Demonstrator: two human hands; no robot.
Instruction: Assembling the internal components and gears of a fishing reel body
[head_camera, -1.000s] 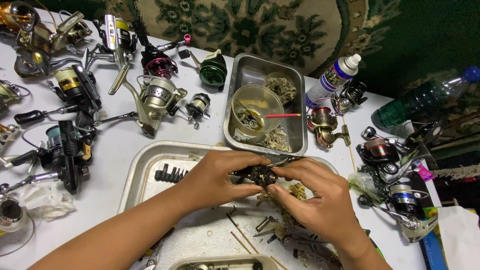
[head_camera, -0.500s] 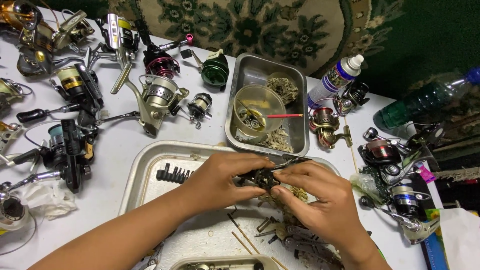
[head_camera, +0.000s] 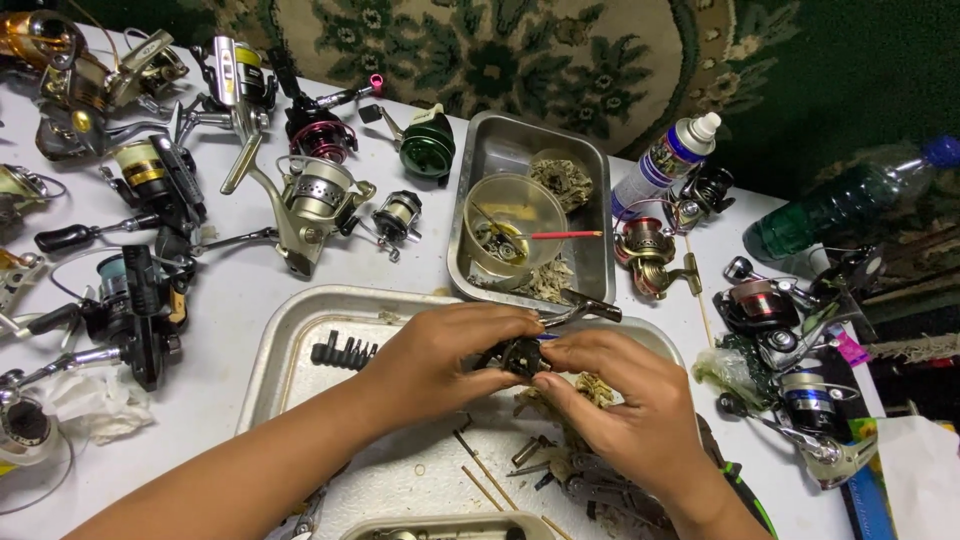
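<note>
Here, a small dark reel body (head_camera: 522, 355) is held over the metal tray (head_camera: 290, 330), pinched between the left hand (head_camera: 440, 355) and the right hand (head_camera: 625, 400). Its handle arm (head_camera: 585, 310) is pointed up and right, nearer the right hand.

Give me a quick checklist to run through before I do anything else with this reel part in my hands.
1. Both hands on the part: left hand and right hand grip the dark reel part. Ok.
2. Part held over the metal tray, so dropped bits land inside. Ok.
3. Bit set within reach in the tray. Ok.
4. Loose screws and sticks lie scattered under the hands. Not ok.
5. Spray bottle capped. Ok.
6. Part fully seated or aligned. Cannot tell.
</note>
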